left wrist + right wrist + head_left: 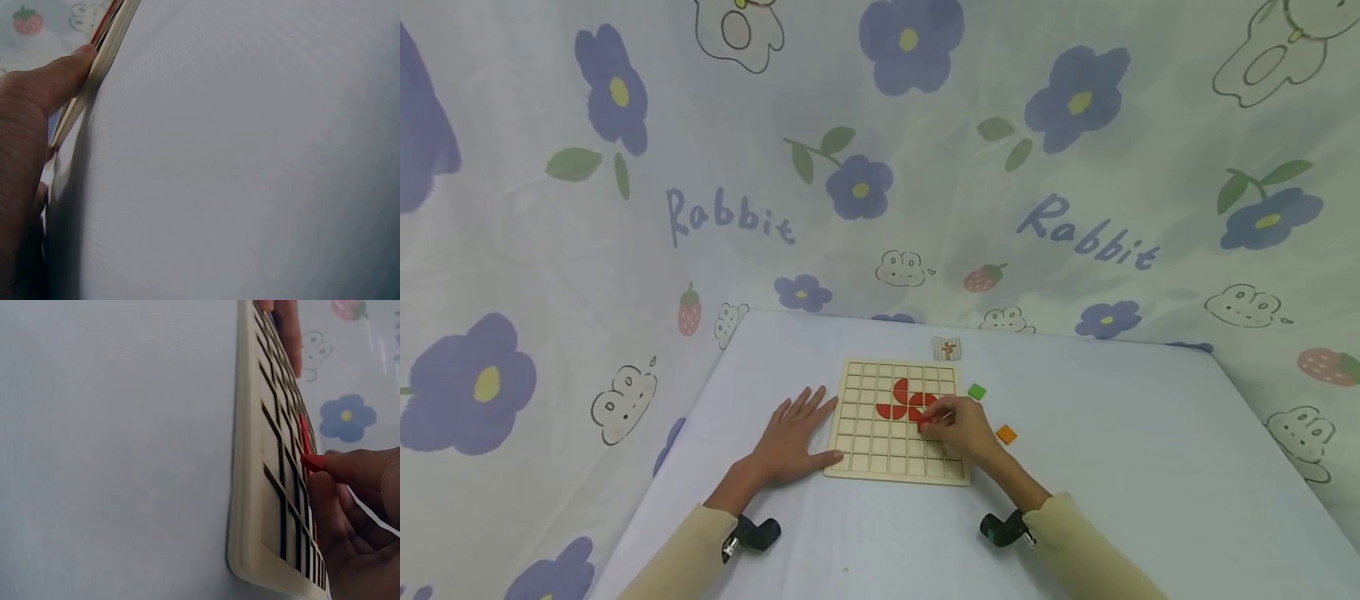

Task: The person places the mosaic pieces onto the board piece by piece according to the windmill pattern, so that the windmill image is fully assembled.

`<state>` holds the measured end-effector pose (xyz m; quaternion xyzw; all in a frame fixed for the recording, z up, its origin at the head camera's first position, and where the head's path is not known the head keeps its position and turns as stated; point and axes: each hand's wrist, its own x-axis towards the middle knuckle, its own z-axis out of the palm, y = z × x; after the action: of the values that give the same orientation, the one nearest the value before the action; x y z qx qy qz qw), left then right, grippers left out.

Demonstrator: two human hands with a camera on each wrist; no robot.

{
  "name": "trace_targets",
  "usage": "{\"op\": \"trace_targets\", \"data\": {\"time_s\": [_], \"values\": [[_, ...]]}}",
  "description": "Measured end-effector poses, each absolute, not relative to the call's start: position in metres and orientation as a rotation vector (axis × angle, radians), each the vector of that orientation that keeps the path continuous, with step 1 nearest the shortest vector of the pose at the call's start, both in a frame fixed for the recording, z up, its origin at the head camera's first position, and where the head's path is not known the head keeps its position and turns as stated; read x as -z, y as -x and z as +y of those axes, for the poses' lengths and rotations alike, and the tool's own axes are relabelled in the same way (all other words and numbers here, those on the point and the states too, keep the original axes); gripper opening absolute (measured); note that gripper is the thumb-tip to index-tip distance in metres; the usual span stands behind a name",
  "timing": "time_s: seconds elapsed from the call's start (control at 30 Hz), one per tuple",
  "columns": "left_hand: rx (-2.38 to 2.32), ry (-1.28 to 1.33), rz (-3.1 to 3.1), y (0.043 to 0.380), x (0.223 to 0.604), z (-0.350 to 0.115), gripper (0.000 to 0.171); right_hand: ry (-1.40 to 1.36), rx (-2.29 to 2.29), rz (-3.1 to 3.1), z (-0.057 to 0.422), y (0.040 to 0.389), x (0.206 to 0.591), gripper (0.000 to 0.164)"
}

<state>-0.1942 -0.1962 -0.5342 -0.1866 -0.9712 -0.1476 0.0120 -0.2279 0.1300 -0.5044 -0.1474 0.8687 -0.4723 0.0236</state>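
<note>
A square wooden grid board lies on the white-covered table, with several red quarter-round pieces set in cells around its middle and upper right. My right hand is over the board's right half and pinches a small red piece between thumb and index finger, close over the grid. Much of that piece is hidden by the fingertips. My left hand lies spread at the board's left side, fingers straight. Its thumb touches the board's edge in the left wrist view.
A small card with a red pattern on a grid lies behind the board. To the board's right are a green tile and an orange tile. A printed cloth hangs behind the table.
</note>
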Motion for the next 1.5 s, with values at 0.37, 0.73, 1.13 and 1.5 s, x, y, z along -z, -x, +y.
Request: {"op": "trace_targets", "data": {"time_s": [0.37,0.73,1.13,1.5], "values": [[0.458,0.583,-3.038,0.192,0.531,-0.195,0.095,0.756,1.214,2.915,0.122,0.224,0.510,0.007],[0.446,0.575,-3.032,0.191,0.528,-0.194,0.096,0.934,0.845,2.995,0.123,0.226,0.509,0.008],[0.450,0.577,-2.996,0.193,0.537,-0.195,0.096,1.044,0.737,3.021,0.125,0.225,0.505,0.009],[0.442,0.570,-3.034,0.192,0.533,-0.195,0.097,0.647,0.753,3.115,0.160,0.243,0.500,0.007]]}}
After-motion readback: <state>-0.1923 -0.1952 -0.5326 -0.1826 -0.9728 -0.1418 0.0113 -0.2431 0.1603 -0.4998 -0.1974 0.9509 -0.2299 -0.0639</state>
